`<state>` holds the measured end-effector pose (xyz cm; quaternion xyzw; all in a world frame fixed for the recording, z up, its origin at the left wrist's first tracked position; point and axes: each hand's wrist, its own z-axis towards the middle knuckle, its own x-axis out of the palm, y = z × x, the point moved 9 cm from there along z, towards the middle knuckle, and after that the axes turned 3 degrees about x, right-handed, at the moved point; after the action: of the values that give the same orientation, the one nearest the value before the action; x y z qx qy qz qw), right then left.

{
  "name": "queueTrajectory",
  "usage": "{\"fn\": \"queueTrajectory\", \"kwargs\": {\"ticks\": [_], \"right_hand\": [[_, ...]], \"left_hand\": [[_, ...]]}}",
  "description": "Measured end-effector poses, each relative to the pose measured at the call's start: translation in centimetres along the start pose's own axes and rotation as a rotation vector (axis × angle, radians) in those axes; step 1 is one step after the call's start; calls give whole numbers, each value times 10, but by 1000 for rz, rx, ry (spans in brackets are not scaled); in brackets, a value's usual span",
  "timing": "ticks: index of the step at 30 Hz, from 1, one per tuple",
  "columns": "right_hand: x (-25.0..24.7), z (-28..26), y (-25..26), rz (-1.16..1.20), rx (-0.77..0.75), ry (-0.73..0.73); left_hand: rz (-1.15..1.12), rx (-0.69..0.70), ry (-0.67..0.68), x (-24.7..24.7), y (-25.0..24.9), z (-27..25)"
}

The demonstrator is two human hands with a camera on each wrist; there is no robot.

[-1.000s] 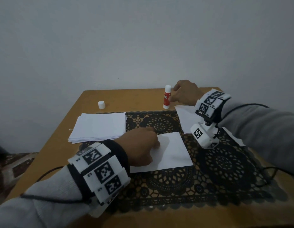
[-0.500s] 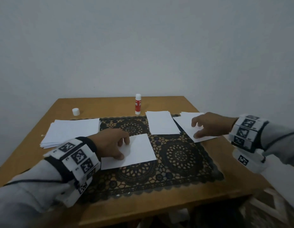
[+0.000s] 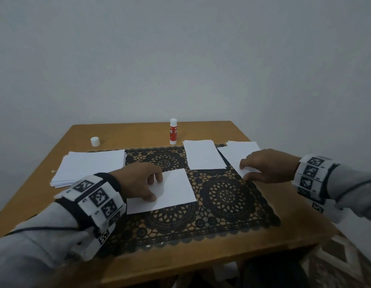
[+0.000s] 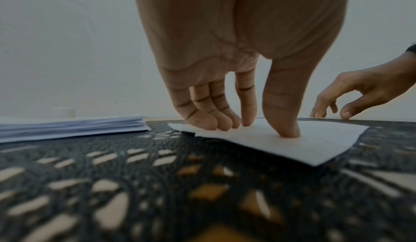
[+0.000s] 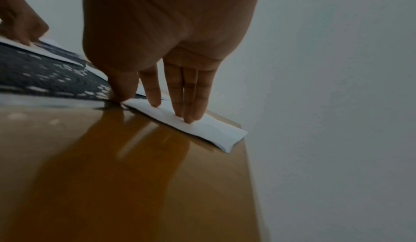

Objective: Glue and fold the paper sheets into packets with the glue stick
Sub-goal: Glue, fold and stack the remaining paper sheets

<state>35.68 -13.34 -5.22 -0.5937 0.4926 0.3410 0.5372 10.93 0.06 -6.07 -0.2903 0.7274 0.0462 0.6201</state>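
Observation:
A folded white sheet (image 3: 176, 190) lies on the black lace mat (image 3: 222, 196). My left hand (image 3: 155, 189) presses it down with thumb and fingertips (image 4: 225, 126), the fingers pointing straight at the paper. My right hand (image 3: 246, 171) rests on a pile of folded packets (image 3: 238, 154) at the mat's right edge. Its straight fingers (image 5: 186, 119) lie on the top packet (image 5: 216, 132), and the thumb touches that packet's near corner. The red and white glue stick (image 3: 173, 132) stands upright and uncapped at the back of the table, away from both hands.
A stack of plain sheets (image 3: 91, 165) lies at the left. The white glue cap (image 3: 95, 141) stands behind it. Another folded packet (image 3: 203, 154) lies on the mat's far side. The wooden table (image 3: 284, 231) ends close to my right hand, with a wall behind.
My right hand let go of the glue stick at the back and came down to the right onto the packets. My left hand stayed on the folded sheet.

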Motion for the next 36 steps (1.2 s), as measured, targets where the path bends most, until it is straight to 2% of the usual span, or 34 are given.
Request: {"fn": "queueTrajectory", "kwargs": {"ticks": [6,13,19,25,31,36], "right_hand": [[2,-1,-3,71,-24,-74],[0,0,0,91,21,-146],[13,7,-12,378,215,-16],[30,8,-19,426,346,115],[26,8,-21,421,371,95],[11,3,-20,390,383,-9]], "left_hand": [[-5,-4,6,1,1,0],[-6,-5,11,0,0,0],[-12,-7,20,0,-2,-2],[-14,-11,20,0,-2,-2],[-20,-7,21,1,-2,-1],[-23,-2,11,1,-1,0]]}}
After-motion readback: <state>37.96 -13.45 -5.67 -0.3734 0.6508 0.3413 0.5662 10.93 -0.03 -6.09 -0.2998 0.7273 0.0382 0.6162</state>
